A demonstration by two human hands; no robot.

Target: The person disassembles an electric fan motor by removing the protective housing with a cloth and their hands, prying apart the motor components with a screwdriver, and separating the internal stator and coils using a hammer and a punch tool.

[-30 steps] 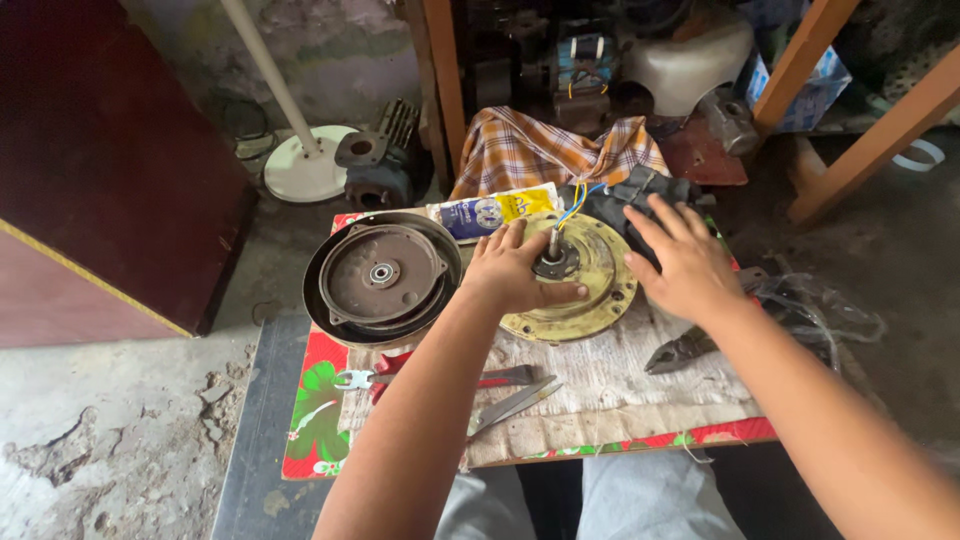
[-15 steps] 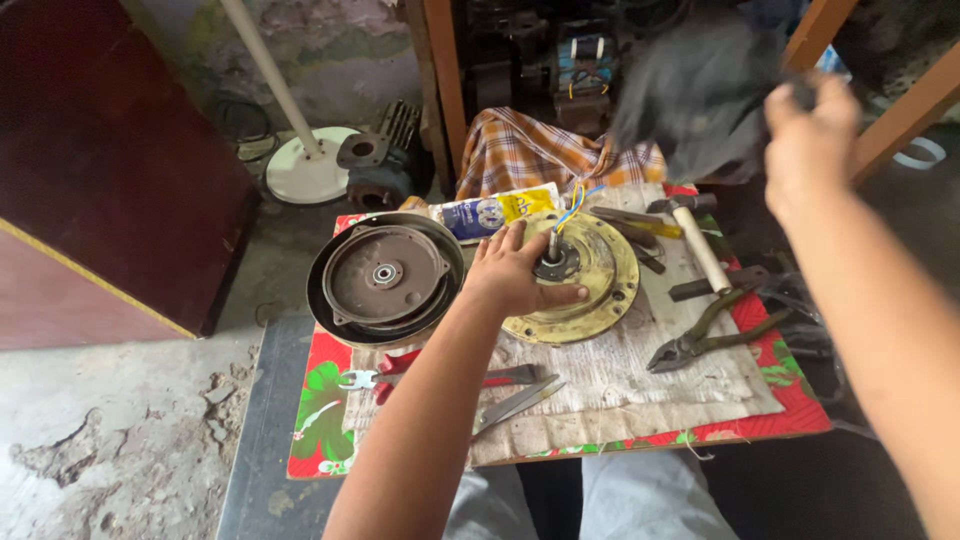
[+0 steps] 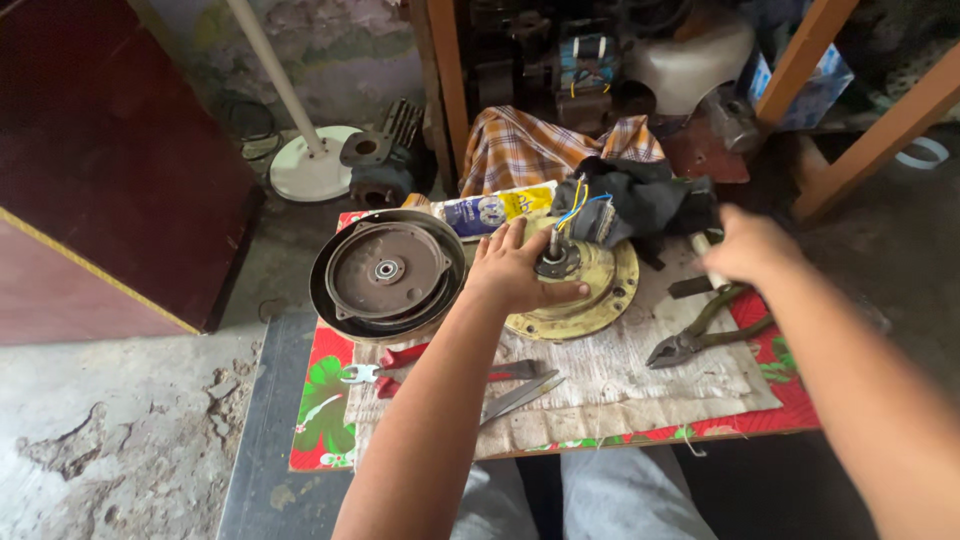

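My left hand [image 3: 515, 270] presses spread on the yellow motor plate [image 3: 585, 300], steadying it; my blurred right hand [image 3: 750, 245] perhaps pinches a pale handle [image 3: 712, 268].

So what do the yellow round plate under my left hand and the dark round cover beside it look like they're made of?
The yellow round plate looks like painted cast metal: chipped, dull yellow coat, bolt holes along its rim. The dark round cover also looks like metal, brownish and matte, perhaps rusty or grimy, with a shiny bearing at its centre. The left hand rests on the plate.

A small table [image 3: 330, 420] under a floral cloth carries a yellow disc [image 3: 590, 300], pliers [image 3: 700, 335].
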